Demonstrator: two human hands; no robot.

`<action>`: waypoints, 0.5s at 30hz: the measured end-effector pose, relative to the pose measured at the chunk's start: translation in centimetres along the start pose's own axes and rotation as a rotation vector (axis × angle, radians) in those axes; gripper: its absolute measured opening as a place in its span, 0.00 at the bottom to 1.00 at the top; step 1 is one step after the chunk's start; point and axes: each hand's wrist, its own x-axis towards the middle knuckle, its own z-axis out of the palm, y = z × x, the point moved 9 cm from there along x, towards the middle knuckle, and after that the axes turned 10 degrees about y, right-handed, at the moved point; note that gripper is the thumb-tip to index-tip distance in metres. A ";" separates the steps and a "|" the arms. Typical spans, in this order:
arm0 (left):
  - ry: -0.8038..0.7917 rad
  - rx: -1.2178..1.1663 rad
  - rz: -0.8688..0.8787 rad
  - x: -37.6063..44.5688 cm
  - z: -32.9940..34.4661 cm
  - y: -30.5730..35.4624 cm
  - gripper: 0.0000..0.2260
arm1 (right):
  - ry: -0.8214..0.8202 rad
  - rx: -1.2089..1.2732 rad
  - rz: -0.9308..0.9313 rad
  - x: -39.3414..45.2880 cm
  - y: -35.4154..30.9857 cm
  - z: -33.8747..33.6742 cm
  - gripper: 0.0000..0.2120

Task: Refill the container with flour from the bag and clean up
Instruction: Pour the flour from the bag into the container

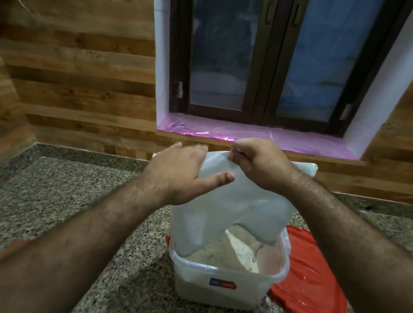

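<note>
Resting on granite counter (pixel 57 214) — container (pixel 223 287); right hand (pixel 255 161) pinches bag (pixel 232 208), left hand (pixel 179 171) released.

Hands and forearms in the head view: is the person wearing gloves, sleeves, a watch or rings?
No. Both forearms are bare as far as the frame shows, with visible hair and no sleeve edge in view. The left hand and right hand are ungloved. No watch, bracelet or ring shows on the visible sides; the far sides are hidden.

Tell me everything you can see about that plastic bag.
The plastic bag is translucent and whitish, soft and crumpled. It hangs upside down over the clear container, its lower end dipping inside above the flour. The right hand pinches its top edge; the left hand lies open against its side.
</note>
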 end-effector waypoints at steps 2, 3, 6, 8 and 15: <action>0.072 -0.011 -0.008 -0.1 -0.8 0.0 0.50 | -0.022 0.005 0.016 -0.1 0.1 0.2 0.11; 0.071 -0.032 -0.010 -0.1 -0.9 0.0 0.50 | -0.024 0.007 0.021 -0.1 0.0 0.2 0.11; -0.068 -0.051 0.035 -0.2 0.5 0.4 0.47 | -0.029 -0.010 0.005 -0.3 -0.5 0.1 0.11; 0.025 -0.022 0.041 -0.3 -0.1 0.4 0.50 | -0.035 -0.003 0.006 -0.3 -0.7 0.1 0.10; 0.025 -0.011 0.021 -0.4 0.3 0.3 0.53 | -0.043 -0.040 -0.025 -0.1 -1.2 0.3 0.10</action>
